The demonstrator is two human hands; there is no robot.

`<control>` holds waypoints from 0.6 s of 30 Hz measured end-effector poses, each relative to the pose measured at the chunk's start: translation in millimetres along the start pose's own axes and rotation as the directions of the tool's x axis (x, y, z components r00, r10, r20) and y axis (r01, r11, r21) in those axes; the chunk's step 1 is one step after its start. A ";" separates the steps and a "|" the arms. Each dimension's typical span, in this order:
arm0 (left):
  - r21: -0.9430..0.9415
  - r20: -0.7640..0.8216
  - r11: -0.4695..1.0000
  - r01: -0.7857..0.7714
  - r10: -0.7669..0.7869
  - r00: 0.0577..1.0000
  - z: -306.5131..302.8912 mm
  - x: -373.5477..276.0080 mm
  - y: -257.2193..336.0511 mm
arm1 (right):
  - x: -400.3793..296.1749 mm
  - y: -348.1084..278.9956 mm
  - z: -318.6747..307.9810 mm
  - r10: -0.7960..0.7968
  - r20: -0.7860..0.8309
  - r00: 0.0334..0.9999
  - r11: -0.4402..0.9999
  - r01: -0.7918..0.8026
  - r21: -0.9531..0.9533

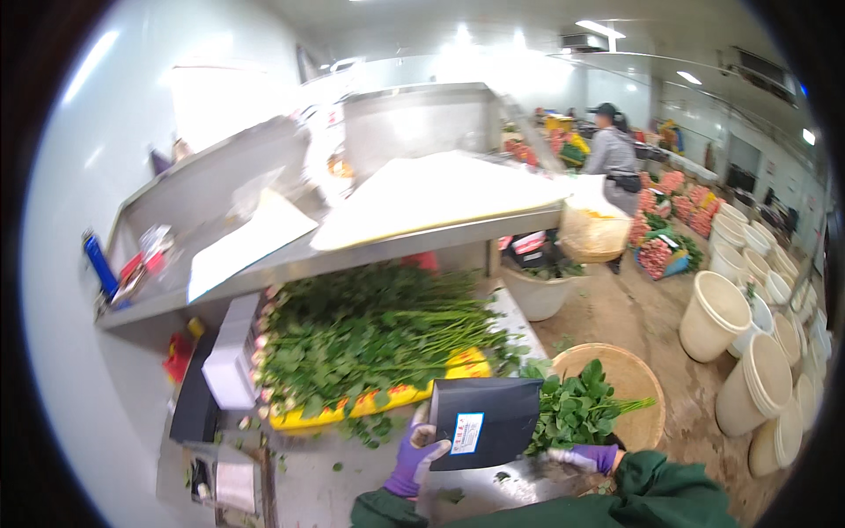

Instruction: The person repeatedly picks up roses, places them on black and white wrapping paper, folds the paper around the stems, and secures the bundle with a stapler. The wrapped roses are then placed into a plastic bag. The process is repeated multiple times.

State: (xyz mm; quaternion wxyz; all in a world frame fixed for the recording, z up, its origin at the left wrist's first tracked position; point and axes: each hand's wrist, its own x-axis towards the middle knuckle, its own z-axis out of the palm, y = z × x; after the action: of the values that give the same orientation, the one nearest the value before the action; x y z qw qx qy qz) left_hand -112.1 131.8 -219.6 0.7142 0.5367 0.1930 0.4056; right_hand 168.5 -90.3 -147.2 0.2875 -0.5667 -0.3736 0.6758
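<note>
A bunch of leafy cut stems (573, 410) lies sideways in a black wrapping sleeve (498, 422) that bears a white label. My left hand (422, 449), in a purple and white glove, grips the sleeve's left end with the thumb in front. At the near side of the leaves is my right hand (584, 457), gloved alike, holding the bunch from below; leaves partly hide its fingers. Beyond the sleeve, a pile of leafy flower stems (376, 336) rests on the metal table (343, 488), pale blooms to the left, over a yellow printed wrapper (389, 398).
A metal shelf (422, 245) with white sheets (436, 198) overhangs the pile. Light-coloured boxes (231, 356) stand left. Right of the table is a round tan tub (640, 389); several pale buckets (713, 317) line the floor. A person (612, 155) stands farther back near pink bouquets (657, 254).
</note>
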 end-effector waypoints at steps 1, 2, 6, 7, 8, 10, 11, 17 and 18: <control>0.170 0.132 0.966 -0.196 0.174 0.976 29.4 14.0 39.4 | 11.4 22.9 0.2 -0.179 -0.170 0.969 0.898 0.231 0.374; 0.280 0.256 0.870 -0.405 0.339 0.905 57.5 28.5 76.5 | 23.1 44.9 0.7 -0.340 -0.333 0.880 0.621 0.476 0.623; 0.354 0.724 0.339 -0.872 0.491 0.485 172.3 44.7 145.1 | 22.9 48.0 -28.7 -0.454 -0.709 0.540 -0.064 0.774 0.630; 0.301 0.791 0.218 -0.928 0.487 0.371 187.0 43.3 143.7 | 15.1 47.1 -31.7 -0.412 -0.717 0.563 0.024 0.793 0.609; 0.234 0.894 0.133 -0.963 0.361 0.267 197.3 44.4 139.1 | 5.5 49.5 -33.2 -0.374 -0.722 0.582 0.128 0.803 0.581; 0.091 0.981 0.215 -0.972 0.151 0.126 224.4 57.9 173.2 | -14.2 50.9 -36.2 -0.319 -0.714 0.623 0.346 0.778 0.525; 0.089 0.989 0.150 -0.985 0.107 0.106 234.2 71.4 186.7 | -32.0 53.5 -36.9 -0.297 -0.733 0.612 0.435 0.770 0.467; 0.681 0.713 -0.591 -0.432 0.401 0.575 121.9 274.5 271.1 | -89.0 71.6 -38.6 -0.181 -0.853 0.490 0.700 0.673 0.237; 0.754 0.610 -0.472 -0.457 0.245 0.754 85.5 288.1 290.7 | -91.7 74.6 -39.7 -0.176 -0.855 0.487 0.715 0.660 0.229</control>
State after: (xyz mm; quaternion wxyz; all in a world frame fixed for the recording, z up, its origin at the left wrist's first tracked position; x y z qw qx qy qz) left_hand 12.3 333.8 124.7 -0.1847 0.9284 0.1841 0.2647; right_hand 227.7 -199.1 -161.8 0.7281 -0.5825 -0.1370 0.3343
